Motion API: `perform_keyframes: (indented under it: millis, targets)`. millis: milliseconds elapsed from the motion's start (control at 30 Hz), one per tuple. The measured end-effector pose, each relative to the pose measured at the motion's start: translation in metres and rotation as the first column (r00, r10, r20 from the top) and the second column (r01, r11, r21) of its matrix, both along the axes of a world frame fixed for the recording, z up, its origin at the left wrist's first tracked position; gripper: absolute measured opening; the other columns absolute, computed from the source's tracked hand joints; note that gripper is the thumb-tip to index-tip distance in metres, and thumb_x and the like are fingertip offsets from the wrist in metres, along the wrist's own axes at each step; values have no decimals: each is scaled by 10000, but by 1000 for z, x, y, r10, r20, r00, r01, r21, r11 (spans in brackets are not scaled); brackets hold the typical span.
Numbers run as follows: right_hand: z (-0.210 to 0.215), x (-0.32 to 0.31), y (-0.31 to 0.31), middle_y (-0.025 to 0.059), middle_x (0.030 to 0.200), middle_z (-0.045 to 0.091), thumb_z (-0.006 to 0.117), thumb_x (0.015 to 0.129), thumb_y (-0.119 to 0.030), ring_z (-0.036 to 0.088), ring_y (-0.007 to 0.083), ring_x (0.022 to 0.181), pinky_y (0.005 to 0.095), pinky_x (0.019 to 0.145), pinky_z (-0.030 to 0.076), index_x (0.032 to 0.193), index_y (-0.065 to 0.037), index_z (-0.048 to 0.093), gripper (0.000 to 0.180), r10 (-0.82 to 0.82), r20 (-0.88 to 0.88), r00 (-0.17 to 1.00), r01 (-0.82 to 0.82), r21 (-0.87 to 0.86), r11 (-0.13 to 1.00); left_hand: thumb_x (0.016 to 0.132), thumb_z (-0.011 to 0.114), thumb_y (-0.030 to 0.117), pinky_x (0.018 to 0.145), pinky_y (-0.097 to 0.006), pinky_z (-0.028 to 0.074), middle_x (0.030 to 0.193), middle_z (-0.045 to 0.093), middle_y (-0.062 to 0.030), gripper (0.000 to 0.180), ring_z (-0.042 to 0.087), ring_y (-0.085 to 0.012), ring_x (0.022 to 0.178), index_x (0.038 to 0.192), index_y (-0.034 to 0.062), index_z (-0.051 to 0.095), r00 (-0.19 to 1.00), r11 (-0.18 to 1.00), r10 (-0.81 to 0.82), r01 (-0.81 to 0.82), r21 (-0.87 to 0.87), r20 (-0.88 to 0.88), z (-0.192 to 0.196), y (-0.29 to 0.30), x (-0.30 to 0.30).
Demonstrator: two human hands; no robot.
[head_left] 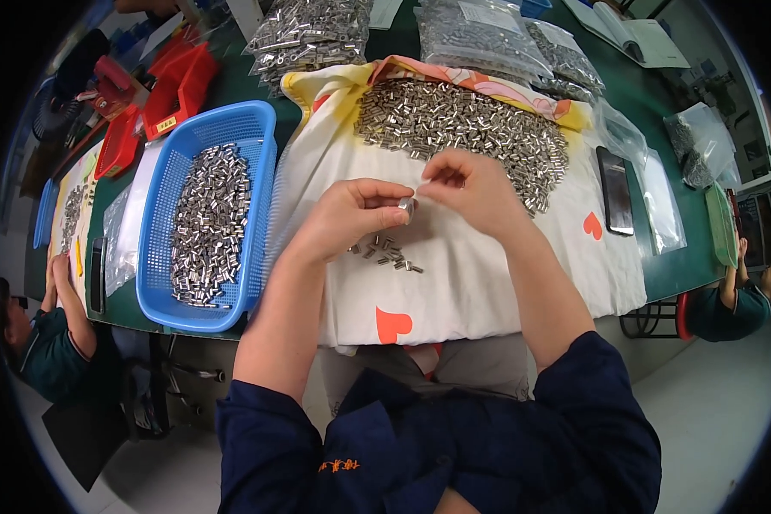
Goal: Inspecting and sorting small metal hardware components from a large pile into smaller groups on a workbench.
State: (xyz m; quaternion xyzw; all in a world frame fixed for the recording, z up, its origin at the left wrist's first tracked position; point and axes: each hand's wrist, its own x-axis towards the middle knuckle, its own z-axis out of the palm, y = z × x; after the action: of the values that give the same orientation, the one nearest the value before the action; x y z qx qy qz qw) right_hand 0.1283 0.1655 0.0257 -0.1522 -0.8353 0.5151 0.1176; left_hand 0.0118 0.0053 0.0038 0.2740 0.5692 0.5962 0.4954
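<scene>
My left hand [355, 214] is closed, pinching a small shiny round metal piece [407, 206] between thumb and fingers. Close beside it on the right, my right hand [471, 193] has its fingertips pressed together. Whatever those fingers may hold is too small to make out. Below the hands, several loose metal sleeves [390, 255] lie on a white cloth [463, 300] printed with red hearts. A wide heap of similar short metal sleeves [463, 120] spreads over the cloth beyond my hands.
To the left stands a blue plastic basket [150, 248] partly filled with metal sleeves. Bulging clear bags of metal parts [480, 38] line the back. A black phone [615, 190] lies at the right. Red bins [180, 90] sit far left; other people work at both sides.
</scene>
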Motion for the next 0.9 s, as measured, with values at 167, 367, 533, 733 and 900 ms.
perform_keyframes:
  millis: [167,367,533,733,900]
  targets:
    - [-12,-3,23,97,722,600,581,708,-98,569,257,691,351,641,448,769,-46,613,86,-217,-68,974,225,436,872,741,622,-11,711,-210,467,908,622,-54,290,581,-87,790,1026,-22,571,998,998,-58,57,-35,-40,4,1,1]
    - [-29,-6,21,96,762,568,598,710,-118,533,265,800,371,745,415,736,-82,624,52,-183,13,983,112,750,652,740,617,-12,720,-198,457,922,625,-53,290,576,-76,798,1027,-21,570,995,996,-88,88,-3,-38,5,-1,2]
    - [-29,-8,19,95,781,565,600,710,-123,529,269,806,373,738,414,728,-81,621,50,-144,-17,989,107,753,649,744,614,-8,724,-200,456,936,624,-53,287,576,-77,812,1028,-18,571,993,995,-96,94,-32,-70,4,0,2]
    - [-18,-6,13,86,759,581,588,724,-115,547,250,772,362,713,427,765,-70,620,68,-120,43,992,55,705,707,754,621,13,716,-205,460,932,622,-54,295,578,-87,800,1041,-14,560,995,997,-74,73,-18,-65,4,1,0]
    - [7,-1,-12,10,735,601,606,738,-95,500,81,648,221,634,423,819,-37,617,100,43,23,999,-43,9,999,761,617,19,708,-224,469,919,615,-53,292,577,-101,790,1046,-4,558,997,998,47,-49,29,68,-5,0,-3]
